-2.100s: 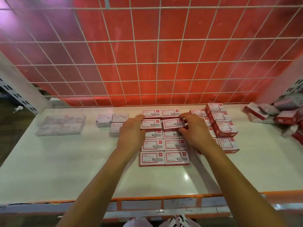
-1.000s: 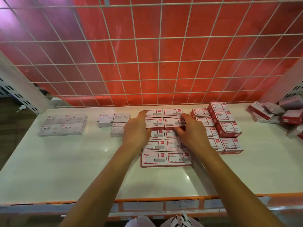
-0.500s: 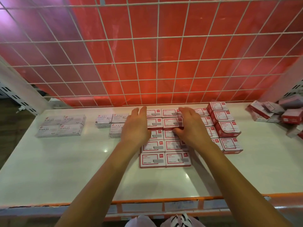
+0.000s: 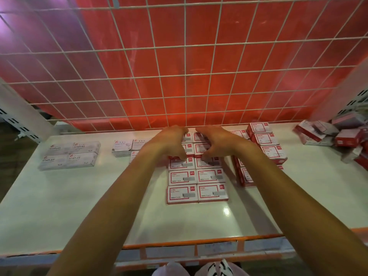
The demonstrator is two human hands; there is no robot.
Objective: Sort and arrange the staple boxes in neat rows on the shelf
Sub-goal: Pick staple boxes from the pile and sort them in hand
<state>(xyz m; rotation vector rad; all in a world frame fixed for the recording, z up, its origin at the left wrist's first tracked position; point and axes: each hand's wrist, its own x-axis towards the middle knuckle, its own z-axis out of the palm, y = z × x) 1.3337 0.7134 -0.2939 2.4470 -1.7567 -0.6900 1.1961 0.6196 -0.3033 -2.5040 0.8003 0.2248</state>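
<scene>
My left hand [image 4: 169, 142] and right hand [image 4: 217, 142] arch over the far rows of the two-column block of staple boxes [image 4: 197, 182] at the centre of the frame, one hand per column. Fingers curl at the far edge, thumbs toward me; whether either grip truly pinches, I cannot tell. The boxes lie flat on the shelf [image 4: 79, 196], labels up, long sides running left-right, columns leading toward the wire mesh [image 4: 185, 86].

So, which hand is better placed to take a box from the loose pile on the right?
Probably the right. The right hand curls over the red box block on the side nearer the loose pile; the left hand would have to cross it.
</scene>
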